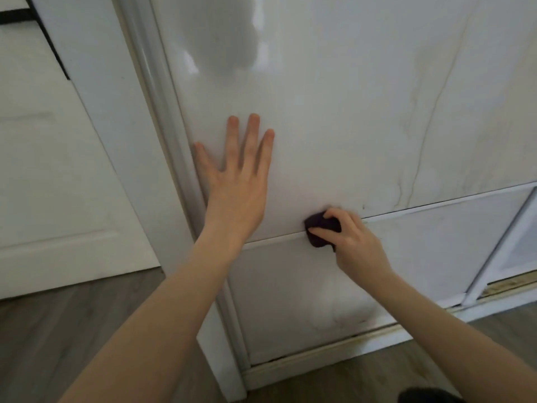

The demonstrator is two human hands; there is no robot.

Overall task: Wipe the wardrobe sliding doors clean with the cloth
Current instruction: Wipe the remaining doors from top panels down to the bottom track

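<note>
While the left hand [238,181] lies flat, fingers spread wide, on the white sliding door [334,117] near its left frame edge, the right hand [348,237] grips a bunched dark purple cloth [319,228]; cloth sits under the fingers, pressed on the horizontal trim strip [436,209] between upper and lower panels; wood floor [58,330] below.

This looks like a room in a home, likely a bedroom: glossy white sliding wardrobe doors [348,112] run in a bottom track [319,357] beside a white panelled room door [43,175], all standing on grey wood-look plank flooring [72,330].
</note>
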